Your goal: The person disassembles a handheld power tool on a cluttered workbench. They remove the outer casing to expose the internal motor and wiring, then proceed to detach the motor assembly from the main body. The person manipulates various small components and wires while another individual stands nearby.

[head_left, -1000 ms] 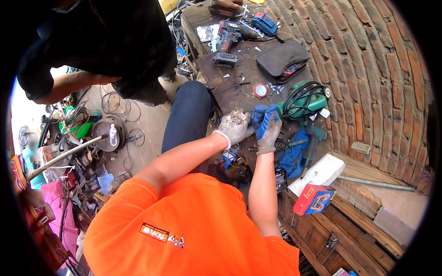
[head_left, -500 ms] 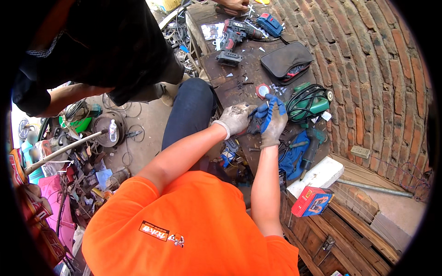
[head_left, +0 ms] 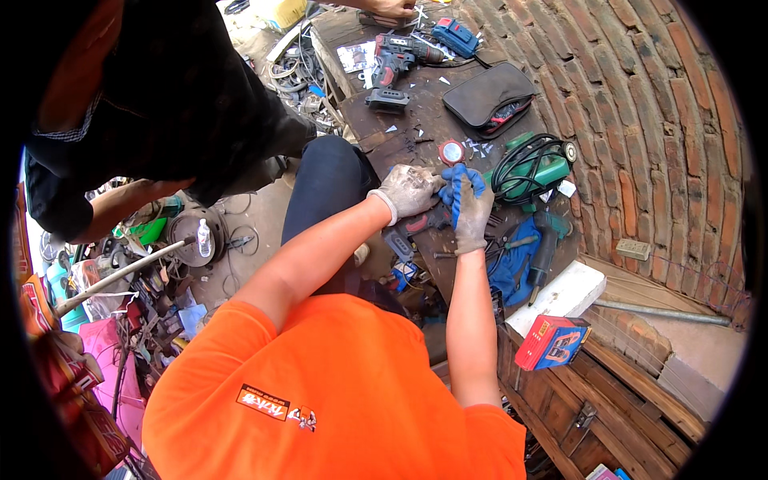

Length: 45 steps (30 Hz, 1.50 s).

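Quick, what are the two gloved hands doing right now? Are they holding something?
Left hand: closed, gripping a red and black tool on the workbench.
Right hand: fingers curled at the same tool; its grip cannot be told.

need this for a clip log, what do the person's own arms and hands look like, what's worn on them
Both forearms are bare, coming out of short orange sleeves. The left hand wears a grubby whitish work glove with a ribbed cuff. The right hand wears a grey knit glove with blue coating on the fingers. No watch or bands show.
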Motion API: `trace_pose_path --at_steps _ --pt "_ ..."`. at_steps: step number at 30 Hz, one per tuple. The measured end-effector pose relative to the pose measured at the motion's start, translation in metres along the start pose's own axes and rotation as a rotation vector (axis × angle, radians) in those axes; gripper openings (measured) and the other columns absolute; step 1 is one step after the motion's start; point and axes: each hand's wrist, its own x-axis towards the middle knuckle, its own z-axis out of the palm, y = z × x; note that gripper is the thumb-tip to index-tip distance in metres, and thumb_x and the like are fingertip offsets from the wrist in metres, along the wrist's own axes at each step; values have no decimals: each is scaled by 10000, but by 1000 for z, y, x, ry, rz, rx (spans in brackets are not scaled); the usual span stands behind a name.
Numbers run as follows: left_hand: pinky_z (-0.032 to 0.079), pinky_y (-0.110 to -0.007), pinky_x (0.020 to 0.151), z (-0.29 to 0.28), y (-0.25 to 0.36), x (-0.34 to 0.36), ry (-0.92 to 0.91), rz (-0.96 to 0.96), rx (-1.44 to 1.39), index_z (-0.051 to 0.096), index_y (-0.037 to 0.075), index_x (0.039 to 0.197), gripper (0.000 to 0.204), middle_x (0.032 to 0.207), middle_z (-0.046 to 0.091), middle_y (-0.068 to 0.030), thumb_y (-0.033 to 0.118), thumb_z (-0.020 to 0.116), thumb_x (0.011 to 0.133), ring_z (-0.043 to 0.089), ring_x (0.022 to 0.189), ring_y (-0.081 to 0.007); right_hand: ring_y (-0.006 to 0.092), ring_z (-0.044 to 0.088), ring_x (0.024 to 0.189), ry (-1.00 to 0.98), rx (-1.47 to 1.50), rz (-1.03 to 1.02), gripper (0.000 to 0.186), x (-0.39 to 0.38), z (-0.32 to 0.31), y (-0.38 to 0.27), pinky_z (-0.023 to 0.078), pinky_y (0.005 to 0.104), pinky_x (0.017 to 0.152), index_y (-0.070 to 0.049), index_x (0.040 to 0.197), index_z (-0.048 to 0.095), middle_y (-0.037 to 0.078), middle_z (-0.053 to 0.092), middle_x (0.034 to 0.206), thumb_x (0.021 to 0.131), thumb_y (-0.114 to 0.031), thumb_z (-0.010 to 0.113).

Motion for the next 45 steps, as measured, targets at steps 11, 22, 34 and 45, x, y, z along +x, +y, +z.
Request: trace_pose_path --at_steps 11,22,34,45 --pt "560 -415 818 2 -1 -5 111 20 -112 688 96 1120 301 1073 683 -111 257 666 865 687 959 -309 75 448 586 195 45 -116 454 7 -11 -12 451 256 583 28 1012 660 -21 488 683 1014 -422 599" --pt "559 -428 805 7 -1 5 97 -287 17 685 145 1153 300 1113 663 -124 218 651 864 691 991 -310 52 466 574 156 -62 -31 341 17 -7 -9 449 226 556 41 1005 657 -28 538 705 1055 -278 549" --pt "547 -442 865 -14 16 -17 67 -375 -207 633 123 1275 421 1201 649 -156 335 622 911 673 1036 -349 66 492 591 161 -108 -3 375 27 -8 2 473 236 581 31 1007 669 -27 514 694 1029 -335 591" --pt "527 -464 888 14 30 -30 -29 -211 -155 483 4 1355 838 1146 595 -240 435 811 715 644 1050 -402 107 631 824 29 -173 -19 281 4 -9 -10 515 240 744 37 1210 590 99 679 1049 955 -62 656"
